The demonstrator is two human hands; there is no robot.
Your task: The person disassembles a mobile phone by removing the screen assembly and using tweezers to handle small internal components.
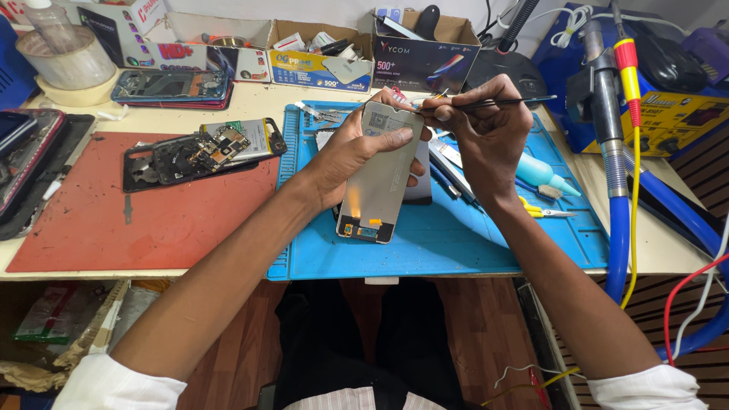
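Your left hand (pixel 345 152) is closed around a phone display panel (pixel 378 178), gripping its upper part with the thumb across the top edge and the fingers behind. The panel is held tilted above the blue work mat (pixel 456 243), its grey metal back facing you and its lower end, with a small orange flex connector, just over the mat's middle. Your right hand (pixel 486 125) is pinched shut on thin black tweezers (pixel 493 101), whose shaft lies level just above the panel's top edge and points toward the right of the mat.

The panel looks light, thin and rigid but brittle: judged from its build, it would crack if flexed, and the flex strip at the bottom would tear easily. Its long side edges look like the safest place to hold.

Left of the mat, on a red mat (pixel 91 220), lies an opened phone body (pixel 201 152). At the blue mat's right side lie a small blue bottle (pixel 543 173) and yellow-handled scissors (pixel 547 211).
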